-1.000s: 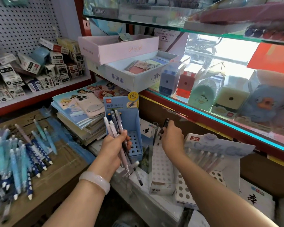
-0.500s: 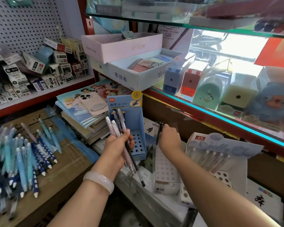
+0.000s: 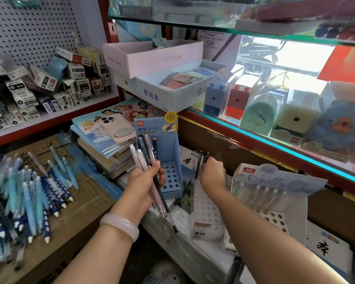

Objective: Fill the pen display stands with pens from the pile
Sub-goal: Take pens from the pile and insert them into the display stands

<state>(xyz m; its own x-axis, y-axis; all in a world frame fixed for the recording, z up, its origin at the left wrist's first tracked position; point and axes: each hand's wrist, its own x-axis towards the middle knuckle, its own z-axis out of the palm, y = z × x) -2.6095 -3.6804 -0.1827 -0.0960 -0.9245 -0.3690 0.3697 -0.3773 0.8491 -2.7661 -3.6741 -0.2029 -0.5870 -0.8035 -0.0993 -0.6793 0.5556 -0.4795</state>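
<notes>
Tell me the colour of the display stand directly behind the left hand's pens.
Light blue display stand, its perforated base matching; the head view shows it.

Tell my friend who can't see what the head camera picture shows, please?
A person's left hand grips a bunch of pens while the right hand holds a dark pen over a white stand. A blue stand is behind; loose blue pens lie left.

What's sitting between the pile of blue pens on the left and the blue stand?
In the head view, between the pen pile and the blue stand: a stack of picture books with a phone on top.
</notes>
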